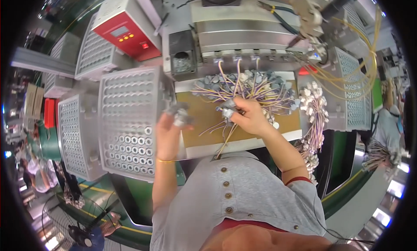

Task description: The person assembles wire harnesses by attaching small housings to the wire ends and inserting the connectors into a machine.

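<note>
My left hand (168, 131) is raised between the large tray and the brown board, smeared by motion. Grey shows at its fingertips with a paler bit between; whether it grips a part cannot be made out. Over the middle of the board (197, 136), my right hand (253, 117) is closed in a pinch on a small grey disc with wires (227, 112). Yellowish wires (226, 142) run from below that hand toward my shirt. Behind it lies a heap of grey discs with purple and yellow wires (260, 88). Several wires reach up to white connectors (238, 59) in the metal fixture (243, 38).
A large tray (128, 108) holds rows of ring-shaped parts at left, beside another tray (74, 134). Behind stands a red and white control box (126, 34). Pliers (282, 20) lie on the fixture. A bundle of white-ended wires (315, 110) hangs at right, near more trays (352, 86).
</note>
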Demonstrator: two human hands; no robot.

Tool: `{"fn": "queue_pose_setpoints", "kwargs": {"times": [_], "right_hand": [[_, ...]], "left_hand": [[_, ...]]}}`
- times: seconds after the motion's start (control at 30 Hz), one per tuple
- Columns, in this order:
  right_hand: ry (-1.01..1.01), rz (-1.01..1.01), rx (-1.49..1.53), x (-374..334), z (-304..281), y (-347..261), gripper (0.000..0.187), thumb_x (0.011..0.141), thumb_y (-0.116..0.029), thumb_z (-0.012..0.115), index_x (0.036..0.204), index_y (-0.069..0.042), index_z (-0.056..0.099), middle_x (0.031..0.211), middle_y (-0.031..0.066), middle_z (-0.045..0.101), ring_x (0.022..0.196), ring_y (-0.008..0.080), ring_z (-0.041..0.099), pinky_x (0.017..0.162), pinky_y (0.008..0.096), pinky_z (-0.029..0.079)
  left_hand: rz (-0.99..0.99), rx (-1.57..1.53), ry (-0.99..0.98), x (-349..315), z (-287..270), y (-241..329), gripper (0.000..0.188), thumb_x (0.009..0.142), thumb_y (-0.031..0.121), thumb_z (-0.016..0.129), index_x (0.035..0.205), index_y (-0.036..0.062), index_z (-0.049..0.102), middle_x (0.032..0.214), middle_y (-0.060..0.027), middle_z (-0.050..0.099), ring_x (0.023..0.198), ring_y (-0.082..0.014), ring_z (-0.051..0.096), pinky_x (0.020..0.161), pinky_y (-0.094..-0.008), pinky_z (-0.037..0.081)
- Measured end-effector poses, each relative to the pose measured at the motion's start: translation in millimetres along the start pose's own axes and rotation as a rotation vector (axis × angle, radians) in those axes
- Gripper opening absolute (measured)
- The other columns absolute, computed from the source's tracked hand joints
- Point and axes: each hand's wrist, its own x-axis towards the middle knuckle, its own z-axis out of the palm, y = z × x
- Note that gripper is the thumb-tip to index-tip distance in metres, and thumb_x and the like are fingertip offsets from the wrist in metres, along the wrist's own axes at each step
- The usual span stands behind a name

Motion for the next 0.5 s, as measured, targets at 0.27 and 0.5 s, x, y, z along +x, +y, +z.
{"fn": "queue_pose_setpoints", "kwargs": {"times": [0.27, 0.5], "right_hand": [[0.002, 0.095, 0.093, -2, -11, -11, 0.007, 0.069, -0.004, 0.059, 0.070, -0.001, 0.053, 0.056, -0.0013, 0.048, 0.052, 0.0026, 0.041, 0.045, 0.0199, 0.035], [-0.012, 0.124, 0.254, 1, -14, -21, 0.009, 0.069, -0.006, 0.061, 0.067, -0.001, 0.053, 0.054, -0.0013, 0.048, 0.050, 0.0024, 0.041, 0.043, 0.0207, 0.034]], "left_hand": [[-0.006, 0.001, -0.245, 3, 46, -30, 0.032, 0.080, 0.004, 0.056, 0.110, -0.0057, 0.048, 0.093, -0.0096, 0.058, 0.074, -0.0129, 0.055, 0.057, -0.0231, 0.046], [0.051, 0.051, -0.316, 1, 45, -32, 0.031, 0.079, 0.003, 0.057, 0.108, -0.0045, 0.051, 0.097, -0.0094, 0.058, 0.080, -0.0142, 0.056, 0.060, -0.0238, 0.048]]}}
